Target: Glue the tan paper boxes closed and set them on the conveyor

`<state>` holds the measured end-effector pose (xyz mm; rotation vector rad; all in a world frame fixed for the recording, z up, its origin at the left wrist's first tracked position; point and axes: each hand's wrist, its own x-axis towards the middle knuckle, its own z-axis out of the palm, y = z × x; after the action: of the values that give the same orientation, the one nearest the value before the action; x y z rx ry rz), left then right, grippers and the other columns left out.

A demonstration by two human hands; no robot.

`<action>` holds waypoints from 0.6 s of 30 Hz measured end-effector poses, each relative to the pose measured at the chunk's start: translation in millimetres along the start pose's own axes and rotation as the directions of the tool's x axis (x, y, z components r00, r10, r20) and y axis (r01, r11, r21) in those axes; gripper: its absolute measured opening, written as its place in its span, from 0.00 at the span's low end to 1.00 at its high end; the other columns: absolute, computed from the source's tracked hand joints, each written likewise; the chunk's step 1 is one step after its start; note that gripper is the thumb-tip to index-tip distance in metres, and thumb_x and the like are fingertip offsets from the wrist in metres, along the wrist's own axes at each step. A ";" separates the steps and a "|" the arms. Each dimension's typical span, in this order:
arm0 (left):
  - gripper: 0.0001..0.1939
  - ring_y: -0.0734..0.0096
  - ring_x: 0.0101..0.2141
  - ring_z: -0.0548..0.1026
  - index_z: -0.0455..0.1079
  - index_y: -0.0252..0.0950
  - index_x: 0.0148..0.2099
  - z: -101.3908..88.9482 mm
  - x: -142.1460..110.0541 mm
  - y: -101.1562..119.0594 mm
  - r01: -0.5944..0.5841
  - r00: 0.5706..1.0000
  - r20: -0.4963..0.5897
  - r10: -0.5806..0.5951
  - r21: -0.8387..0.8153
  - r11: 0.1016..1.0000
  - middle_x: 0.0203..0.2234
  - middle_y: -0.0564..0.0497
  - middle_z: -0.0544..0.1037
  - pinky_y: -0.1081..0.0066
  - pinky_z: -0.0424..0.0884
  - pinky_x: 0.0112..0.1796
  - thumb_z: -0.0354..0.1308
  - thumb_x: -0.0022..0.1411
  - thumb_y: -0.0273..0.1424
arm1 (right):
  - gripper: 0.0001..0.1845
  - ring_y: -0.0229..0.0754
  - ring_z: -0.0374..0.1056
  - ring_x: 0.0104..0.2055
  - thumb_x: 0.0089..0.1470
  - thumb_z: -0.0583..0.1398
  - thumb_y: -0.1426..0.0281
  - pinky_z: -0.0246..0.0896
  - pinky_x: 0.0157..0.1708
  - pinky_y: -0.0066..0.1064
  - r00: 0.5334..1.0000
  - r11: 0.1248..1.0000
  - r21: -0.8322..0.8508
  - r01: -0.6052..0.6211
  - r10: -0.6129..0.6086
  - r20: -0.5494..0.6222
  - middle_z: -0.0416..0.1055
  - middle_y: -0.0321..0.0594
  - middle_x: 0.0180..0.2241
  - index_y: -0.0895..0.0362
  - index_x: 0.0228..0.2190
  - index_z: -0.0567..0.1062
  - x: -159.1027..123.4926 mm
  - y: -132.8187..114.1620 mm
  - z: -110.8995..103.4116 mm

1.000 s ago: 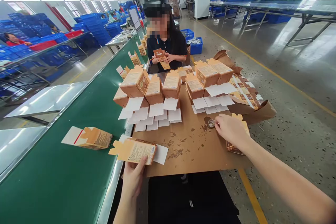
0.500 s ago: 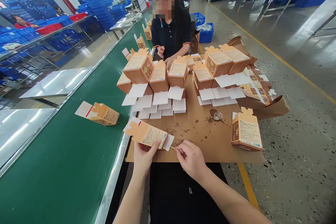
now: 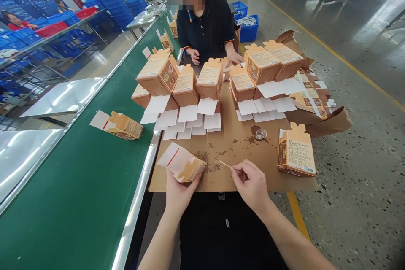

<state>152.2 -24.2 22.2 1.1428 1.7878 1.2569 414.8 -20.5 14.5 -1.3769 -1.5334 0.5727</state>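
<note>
Over the near edge of the worktop (image 3: 272, 168), my left hand (image 3: 180, 200) holds a flattened carton (image 3: 182, 162), its fingers (image 3: 193, 183) curled around the edge. My right hand (image 3: 251, 185) pinches a thin stick (image 3: 226, 164) between narrow fingers (image 3: 238, 173), its tip pointing toward the carton, with a small glass dish (image 3: 261, 134) beyond.

Site: probably a factory packing hall | evidence: green conveyor belt (image 3: 72, 185), blue crates (image 3: 107, 8)

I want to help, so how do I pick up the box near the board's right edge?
Reach down from above and pinch the carton on its long sides at the middle. It lies flat, so those sides are free; the thin tabs at its far end look flimsy.
</note>
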 end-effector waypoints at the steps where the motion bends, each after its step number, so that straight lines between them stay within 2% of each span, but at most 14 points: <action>1: 0.40 0.32 0.64 0.89 0.76 0.46 0.65 1.5 -2.5 0.4 -0.023 1.000 -0.008 0.024 0.056 0.998 0.60 0.34 0.89 0.39 0.84 0.66 0.88 0.57 0.49 | 0.18 0.40 0.68 0.27 0.79 0.64 0.66 0.67 0.29 0.31 1.000 1.000 0.016 -0.020 0.020 -0.015 0.73 0.32 0.28 0.49 0.32 0.82 -4.1 -0.7 -5.1; 3: 0.39 0.32 0.62 0.89 0.74 0.47 0.64 5.3 -4.2 0.6 -0.042 0.999 -0.021 0.045 0.142 0.989 0.59 0.36 0.89 0.40 0.86 0.62 0.86 0.59 0.51 | 0.19 0.40 0.67 0.27 0.79 0.65 0.64 0.66 0.28 0.32 0.998 0.998 0.029 -0.050 0.051 -0.026 0.73 0.33 0.27 0.49 0.31 0.82 -11.5 -2.2 -11.0; 5: 0.40 0.29 0.61 0.89 0.73 0.47 0.62 7.0 -0.7 0.3 -0.045 0.998 -0.025 0.051 0.204 0.978 0.56 0.38 0.89 0.39 0.88 0.59 0.85 0.56 0.54 | 0.20 0.40 0.66 0.27 0.79 0.65 0.61 0.66 0.27 0.32 0.997 0.996 0.048 -0.077 0.078 -0.027 0.73 0.33 0.27 0.49 0.31 0.83 -16.4 -3.6 -12.1; 8: 0.39 0.25 0.60 0.89 0.72 0.50 0.58 -7.5 13.6 0.3 -0.045 0.995 -0.074 0.071 0.297 0.954 0.52 0.40 0.88 0.38 0.88 0.56 0.84 0.50 0.54 | 0.21 0.40 0.66 0.26 0.79 0.66 0.60 0.63 0.26 0.33 0.996 0.993 0.079 -0.086 0.087 -0.013 0.72 0.33 0.26 0.50 0.30 0.83 -19.3 -5.1 -11.3; 11: 0.40 0.22 0.57 0.89 0.68 0.52 0.53 -55.5 32.4 0.3 0.048 0.972 -0.230 0.049 0.397 0.917 0.48 0.41 0.88 0.33 0.87 0.59 0.85 0.46 0.54 | 0.21 0.40 0.65 0.24 0.78 0.66 0.62 0.61 0.25 0.33 0.996 0.992 0.098 -0.082 0.084 -0.012 0.72 0.33 0.26 0.50 0.30 0.84 -20.7 -5.7 -14.9; 13: 0.44 0.19 0.58 0.89 0.64 0.51 0.51 -100.1 41.8 -1.9 0.170 0.921 -0.390 0.016 0.435 0.884 0.47 0.42 0.87 0.26 0.85 0.61 0.86 0.41 0.54 | 0.20 0.40 0.64 0.24 0.78 0.66 0.62 0.60 0.25 0.34 0.996 0.990 0.115 -0.086 0.088 -0.019 0.72 0.33 0.25 0.49 0.30 0.84 -22.2 -5.2 -19.1; 16: 0.48 0.18 0.64 0.87 0.61 0.50 0.52 -159.8 49.7 -11.4 0.307 0.814 -0.579 -0.053 0.350 0.885 0.55 0.39 0.85 0.22 0.81 0.67 0.86 0.36 0.49 | 0.20 0.41 0.64 0.23 0.77 0.67 0.62 0.60 0.23 0.34 0.996 0.987 0.139 -0.086 0.088 -0.011 0.72 0.34 0.25 0.49 0.30 0.85 -24.2 -4.2 -22.2; 17: 0.49 0.20 0.65 0.86 0.60 0.50 0.53 -173.4 51.8 -16.1 0.311 0.795 -0.602 -0.073 0.301 0.902 0.59 0.37 0.84 0.23 0.80 0.69 0.86 0.35 0.46 | 0.20 0.41 0.64 0.23 0.77 0.67 0.61 0.60 0.23 0.35 0.996 0.986 0.143 -0.086 0.088 -0.004 0.72 0.34 0.25 0.48 0.30 0.85 -24.2 -4.3 -21.6; 18: 0.50 0.22 0.66 0.86 0.61 0.49 0.55 -183.2 54.4 -21.1 0.293 0.796 -0.601 -0.081 0.264 0.919 0.63 0.35 0.82 0.24 0.79 0.70 0.86 0.35 0.45 | 0.20 0.41 0.65 0.23 0.77 0.67 0.60 0.60 0.23 0.35 0.996 0.985 0.145 -0.089 0.089 0.007 0.72 0.35 0.25 0.48 0.30 0.85 -23.8 -4.6 -20.1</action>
<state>-35.4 -45.1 58.7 0.7524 2.5996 1.2854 427.7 -48.9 18.9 -1.3382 -1.4077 0.7256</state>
